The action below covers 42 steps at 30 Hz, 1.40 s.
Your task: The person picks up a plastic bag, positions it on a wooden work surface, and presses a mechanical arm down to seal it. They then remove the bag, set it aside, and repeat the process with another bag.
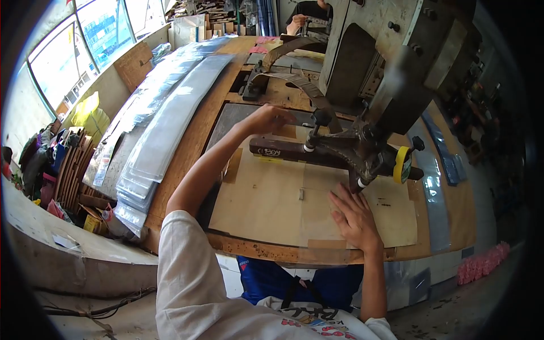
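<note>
My right hand lies flat, fingers spread, on a pale board beneath a press machine. Its fingertips are close to the foot of the machine's dark bracket. A clear plastic sheet seems to lie over the board's front middle, its edges hard to trace. My left hand reaches across to the far side of the dark horizontal bar. Those fingers are bent and close together; whatever they pinch, if anything, cannot be made out. A small metal-coloured piece sits on the board.
Stacks of long clear plastic sheets cover the table's left side. More plastic strips lie at the right. A yellow tape roll hangs on the bar's right end. Another person's hand is visible at the back.
</note>
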Tool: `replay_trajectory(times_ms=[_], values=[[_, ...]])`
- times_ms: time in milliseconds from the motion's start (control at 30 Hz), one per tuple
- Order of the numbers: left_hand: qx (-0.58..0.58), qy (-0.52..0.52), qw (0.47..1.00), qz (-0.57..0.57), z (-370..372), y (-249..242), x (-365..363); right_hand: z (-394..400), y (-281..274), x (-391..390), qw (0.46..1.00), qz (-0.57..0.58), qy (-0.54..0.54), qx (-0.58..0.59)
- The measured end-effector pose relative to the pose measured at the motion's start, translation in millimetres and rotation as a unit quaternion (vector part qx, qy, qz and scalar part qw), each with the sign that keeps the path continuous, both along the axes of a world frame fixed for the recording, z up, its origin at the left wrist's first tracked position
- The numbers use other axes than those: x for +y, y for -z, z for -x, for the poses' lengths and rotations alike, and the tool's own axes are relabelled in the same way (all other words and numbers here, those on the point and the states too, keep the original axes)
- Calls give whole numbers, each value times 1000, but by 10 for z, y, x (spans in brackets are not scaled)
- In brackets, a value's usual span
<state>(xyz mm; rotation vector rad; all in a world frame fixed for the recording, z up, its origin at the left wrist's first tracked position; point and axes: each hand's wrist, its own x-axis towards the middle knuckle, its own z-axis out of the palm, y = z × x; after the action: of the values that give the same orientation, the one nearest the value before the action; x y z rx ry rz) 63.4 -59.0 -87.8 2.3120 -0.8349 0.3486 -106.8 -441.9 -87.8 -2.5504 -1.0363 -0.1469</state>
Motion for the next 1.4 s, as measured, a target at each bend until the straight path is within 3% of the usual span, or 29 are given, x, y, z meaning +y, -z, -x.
replay_trajectory(times_ms=[67,167,300,433,833,1133,1400], values=[[-89,-6,995,-41,27,152,-52,-17,-53,24,1000,5,1,7],[-69,0,985,-159,52,91,-107,-9,-77,49,999,10,10,46],[-89,43,978,-183,2,136,-117,-52,-59,70,998,13,12,65],[-45,13,983,-180,-16,152,-146,-46,-81,109,997,15,26,78],[-70,10,979,-191,-50,205,-142,-14,-35,106,993,-40,55,92],[-65,-20,979,-191,-41,217,-173,238,-96,-79,992,76,17,102],[-71,-27,976,-203,-51,214,-164,255,-47,-61,994,76,23,81]])
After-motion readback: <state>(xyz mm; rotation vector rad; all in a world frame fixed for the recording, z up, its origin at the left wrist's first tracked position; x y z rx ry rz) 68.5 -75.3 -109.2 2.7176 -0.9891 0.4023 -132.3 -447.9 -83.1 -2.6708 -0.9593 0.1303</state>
